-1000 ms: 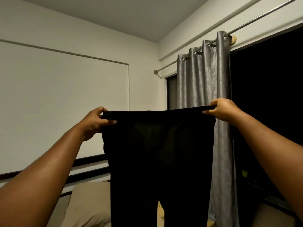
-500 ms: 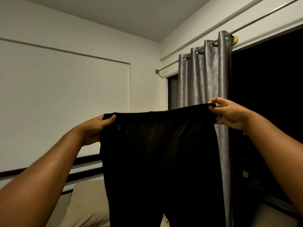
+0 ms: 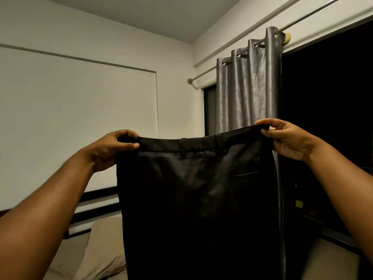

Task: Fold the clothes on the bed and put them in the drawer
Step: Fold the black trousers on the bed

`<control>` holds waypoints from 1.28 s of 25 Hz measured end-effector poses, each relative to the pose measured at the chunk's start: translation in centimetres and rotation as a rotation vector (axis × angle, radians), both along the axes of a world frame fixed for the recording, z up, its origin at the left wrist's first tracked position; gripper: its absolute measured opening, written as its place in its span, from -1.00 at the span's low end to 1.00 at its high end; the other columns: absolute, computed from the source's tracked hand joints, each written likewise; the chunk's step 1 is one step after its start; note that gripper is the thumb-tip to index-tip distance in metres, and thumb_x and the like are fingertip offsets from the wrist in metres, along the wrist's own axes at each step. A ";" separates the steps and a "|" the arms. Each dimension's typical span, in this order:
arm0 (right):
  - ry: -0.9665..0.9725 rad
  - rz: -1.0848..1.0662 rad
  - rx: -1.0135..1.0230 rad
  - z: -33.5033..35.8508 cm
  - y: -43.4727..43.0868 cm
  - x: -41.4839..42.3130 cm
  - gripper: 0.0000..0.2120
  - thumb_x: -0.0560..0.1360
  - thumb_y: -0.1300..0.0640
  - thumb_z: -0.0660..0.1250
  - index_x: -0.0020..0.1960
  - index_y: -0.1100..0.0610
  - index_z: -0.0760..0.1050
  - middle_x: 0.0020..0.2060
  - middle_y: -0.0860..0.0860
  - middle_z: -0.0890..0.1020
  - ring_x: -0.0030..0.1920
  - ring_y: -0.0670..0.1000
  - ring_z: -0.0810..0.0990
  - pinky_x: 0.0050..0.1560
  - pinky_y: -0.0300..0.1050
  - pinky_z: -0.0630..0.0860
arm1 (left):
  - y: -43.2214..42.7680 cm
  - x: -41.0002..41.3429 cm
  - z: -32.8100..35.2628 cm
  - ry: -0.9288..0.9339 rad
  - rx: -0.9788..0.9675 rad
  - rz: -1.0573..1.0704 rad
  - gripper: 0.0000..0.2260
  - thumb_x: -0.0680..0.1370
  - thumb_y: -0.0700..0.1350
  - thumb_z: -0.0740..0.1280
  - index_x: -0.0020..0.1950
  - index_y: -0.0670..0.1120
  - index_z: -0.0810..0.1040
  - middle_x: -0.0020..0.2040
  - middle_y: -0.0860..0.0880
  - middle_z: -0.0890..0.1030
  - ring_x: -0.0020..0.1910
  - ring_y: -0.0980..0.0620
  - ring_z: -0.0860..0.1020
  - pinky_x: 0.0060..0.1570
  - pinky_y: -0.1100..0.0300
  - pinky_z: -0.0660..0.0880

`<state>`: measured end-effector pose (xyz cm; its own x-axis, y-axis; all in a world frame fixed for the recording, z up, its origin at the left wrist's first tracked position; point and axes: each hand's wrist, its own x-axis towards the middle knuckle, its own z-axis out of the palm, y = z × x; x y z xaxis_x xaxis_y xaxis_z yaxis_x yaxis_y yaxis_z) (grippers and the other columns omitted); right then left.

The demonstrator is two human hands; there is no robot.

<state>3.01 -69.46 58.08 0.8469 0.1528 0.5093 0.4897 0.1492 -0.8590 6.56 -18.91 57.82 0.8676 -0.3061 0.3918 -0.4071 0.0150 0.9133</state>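
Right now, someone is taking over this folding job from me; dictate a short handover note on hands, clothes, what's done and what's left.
Left hand pinches the left waistband end of the black trousers; right hand pinches the right end.
Trousers hang unfolded in the air, before the grey curtain, above the beige pillow.
Done: trousers picked up and spread.
Left: fold them and put them in the drawer, which is out of view.

Plain black trousers [image 3: 197,199] in my hands, silver-grey sheen curtain [image 3: 248,87], beige pillow [image 3: 103,249], off-white wall [image 3: 76,110], black headboard rails [image 3: 96,201].
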 end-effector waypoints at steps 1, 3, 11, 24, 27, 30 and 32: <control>0.003 0.002 0.004 -0.1 -0.3 -0.1 -0.70 0.51 0.36 0.32 0.16 0.13 0.65 0.05 0.13 0.71 0.08 0.08 0.71 -0.03 -0.12 0.67 | 0.1 0.0 0.1 0.000 0.014 0.017 -0.77 0.46 -0.30 0.43 0.10 -0.17 0.61 0.05 -0.19 0.65 -0.01 -0.12 0.67 -0.08 0.12 0.66; 0.024 -0.009 0.006 -0.2 -0.7 0.0 -0.68 0.53 0.35 0.31 0.25 0.18 0.61 0.11 0.16 0.69 0.15 0.11 0.69 0.03 -0.11 0.66 | 0.1 0.1 0.2 0.021 0.041 0.074 -0.68 0.45 -0.27 0.45 0.20 -0.21 0.59 0.09 -0.21 0.67 0.06 -0.16 0.67 -0.05 0.09 0.66; -0.051 -0.966 -0.583 0.0 4.2 4.6 -0.86 0.58 0.05 0.36 0.03 0.12 0.59 -0.01 0.15 0.68 0.05 0.19 0.64 -0.01 -0.01 0.55 | -7.0 1.5 0.6 -0.171 0.112 0.758 -0.92 0.46 -0.20 0.50 -0.08 -0.07 0.67 -0.03 -0.14 0.69 -0.08 -0.06 0.65 -0.03 0.09 0.61; -0.065 -0.070 -0.036 -0.5 16.5 -0.2 -0.59 0.56 0.08 0.45 0.35 0.05 0.41 0.14 0.10 0.68 0.06 0.13 0.73 0.08 0.10 0.67 | -17.5 -2.8 3.5 -0.190 0.143 0.077 -0.72 0.68 -0.15 0.24 0.38 -0.16 0.50 0.21 -0.16 0.62 0.16 -0.09 0.64 0.11 0.13 0.63; -0.077 -0.126 -0.038 -1.0 16.3 -0.2 -0.63 0.58 0.30 0.33 0.35 0.09 0.42 0.11 0.16 0.67 -0.03 0.12 0.74 -0.04 0.03 0.68 | -17.2 -2.4 2.2 -0.358 0.291 0.182 -0.65 0.63 -0.13 0.34 0.42 -0.10 0.49 0.24 -0.08 0.57 0.16 -0.03 0.60 0.04 0.23 0.61; -0.008 -0.043 0.058 -0.2 15.0 -1.0 -0.65 0.56 0.32 0.21 0.32 0.16 0.47 0.09 0.22 0.64 -0.07 0.11 0.68 -0.17 -0.05 0.64 | -17.1 -2.7 1.5 -0.441 0.384 0.210 -0.66 0.61 0.11 0.32 0.35 0.03 0.51 0.22 0.03 0.44 0.19 0.08 0.48 0.09 0.28 0.50; -0.010 0.042 0.040 0.1 14.3 -1.6 -0.63 0.56 0.32 0.18 0.32 0.14 0.50 0.13 0.24 0.62 0.01 0.15 0.65 -0.12 -0.02 0.64 | -17.2 -3.2 1.4 -0.358 0.326 0.062 -0.68 0.62 0.12 0.29 0.30 0.00 0.51 0.16 0.01 0.55 0.12 0.02 0.58 0.03 0.26 0.60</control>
<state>1.40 -55.20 58.23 0.8349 0.1679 0.5242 0.4909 0.2036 -0.8471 3.40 -36.12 59.19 0.7164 -0.4147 0.5611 -0.6876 -0.2828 0.6688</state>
